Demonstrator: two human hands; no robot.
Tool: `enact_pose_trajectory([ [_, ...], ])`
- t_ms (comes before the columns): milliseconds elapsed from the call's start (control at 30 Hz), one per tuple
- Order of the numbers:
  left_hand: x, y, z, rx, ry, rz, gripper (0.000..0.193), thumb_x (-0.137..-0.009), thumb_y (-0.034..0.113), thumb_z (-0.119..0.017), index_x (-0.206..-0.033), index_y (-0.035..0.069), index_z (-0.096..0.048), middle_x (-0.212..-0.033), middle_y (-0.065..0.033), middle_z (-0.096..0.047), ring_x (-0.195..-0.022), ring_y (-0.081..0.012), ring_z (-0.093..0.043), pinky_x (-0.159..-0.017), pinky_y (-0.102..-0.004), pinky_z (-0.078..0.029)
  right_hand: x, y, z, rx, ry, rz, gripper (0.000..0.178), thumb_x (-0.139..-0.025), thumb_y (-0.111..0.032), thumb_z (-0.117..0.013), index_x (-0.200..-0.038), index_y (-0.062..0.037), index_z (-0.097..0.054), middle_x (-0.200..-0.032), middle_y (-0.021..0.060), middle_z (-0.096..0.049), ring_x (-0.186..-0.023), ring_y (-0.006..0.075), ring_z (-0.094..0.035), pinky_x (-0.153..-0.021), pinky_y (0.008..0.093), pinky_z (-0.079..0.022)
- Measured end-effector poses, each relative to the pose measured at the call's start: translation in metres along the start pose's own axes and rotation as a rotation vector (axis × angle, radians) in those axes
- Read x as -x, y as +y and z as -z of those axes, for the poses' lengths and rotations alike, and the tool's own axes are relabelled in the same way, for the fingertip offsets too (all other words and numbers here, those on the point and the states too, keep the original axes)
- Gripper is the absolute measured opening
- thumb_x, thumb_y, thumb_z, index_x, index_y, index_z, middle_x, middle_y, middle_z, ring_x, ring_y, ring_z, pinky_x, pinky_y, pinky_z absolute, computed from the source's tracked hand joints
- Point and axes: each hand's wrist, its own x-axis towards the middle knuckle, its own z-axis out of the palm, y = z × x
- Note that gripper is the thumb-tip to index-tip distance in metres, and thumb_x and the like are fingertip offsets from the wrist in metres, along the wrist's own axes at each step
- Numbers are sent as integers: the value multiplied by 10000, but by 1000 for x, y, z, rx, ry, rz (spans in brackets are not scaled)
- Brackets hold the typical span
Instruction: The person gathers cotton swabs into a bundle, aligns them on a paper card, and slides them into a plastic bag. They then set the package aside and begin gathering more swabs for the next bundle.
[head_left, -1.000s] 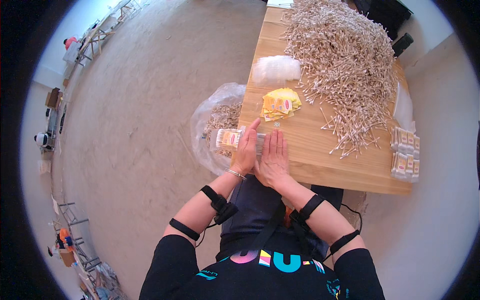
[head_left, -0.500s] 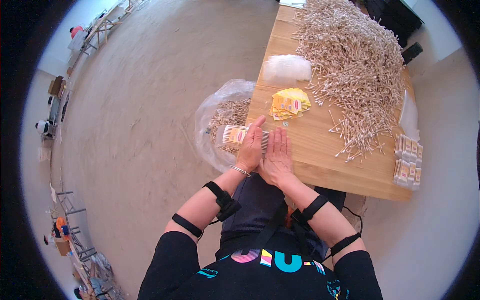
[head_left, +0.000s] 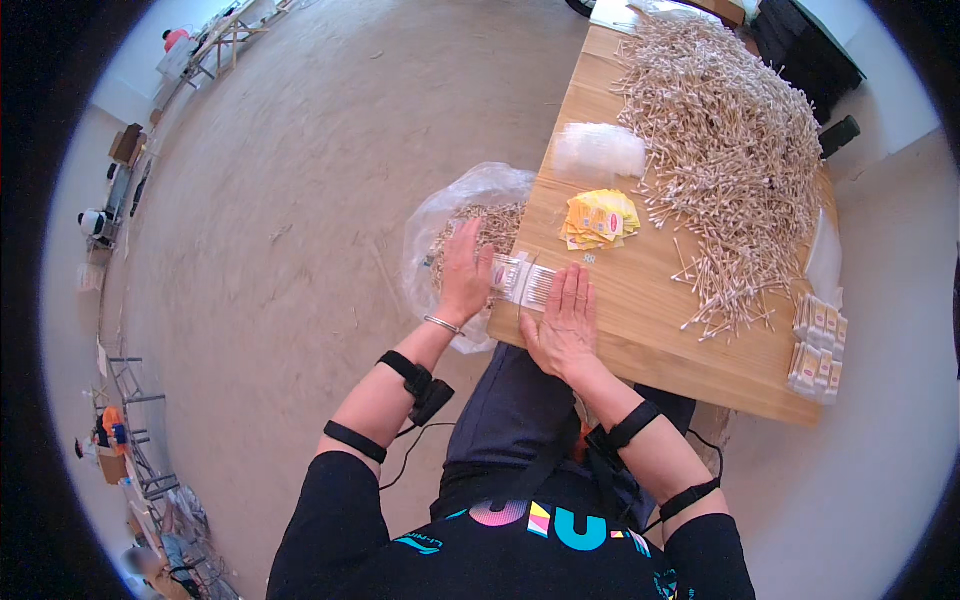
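Observation:
A clear packet of cotton swabs (head_left: 540, 287) with a printed card inside lies at the left edge of the wooden table. My right hand (head_left: 566, 325) rests flat at its right end, fingers stretched out. At the packet's other end is my left hand (head_left: 464, 275), fingers straight, its thumb close beside the plastic; whether it touches is unclear. Just beyond the packet lie yellow printed cards (head_left: 600, 218) in a loose stack. Behind them is a pile of clear plastic bags (head_left: 598, 150).
Loose cotton swabs (head_left: 725, 120) form a large heap along the table's right side. Filled swab packets (head_left: 818, 345) stand at the right edge. A big clear sack (head_left: 425, 225) holding swabs sits below the table's left edge. The wooden tabletop (head_left: 640, 320) ends close to my legs.
My left hand has moved left, away from my right hand, uncovering the packet's middle. My right hand stays flat at the packet's right end. The whole view has shifted slightly.

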Motion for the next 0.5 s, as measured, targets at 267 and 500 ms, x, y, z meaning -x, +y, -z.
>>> enact_pose_trajectory([
  [267, 1, -24, -18, 659, -263, 473, 493, -985, 294, -401, -1360, -23, -358, -1333, -194, -478, -1243, -257, -449, -1037, -334, -347, -5, -2, -3, 51, 7, -20, 911, -842, -452, -502, -1418, 99, -63, -1505, 266, -25, -1411, 389, 32, -1142, 466, 10],
  [500, 0, -21, -15, 1097, -307, 576, 486, -1007, 296, -344, -1363, -36, -338, -1288, -175, -524, -1160, -211, -523, -988, -299, -416, -13, -16, -4, 25, -1, 13, 905, -838, -450, -510, -1413, 102, -82, -1496, 274, -46, -1409, 396, 13, -1141, 470, -3],
])
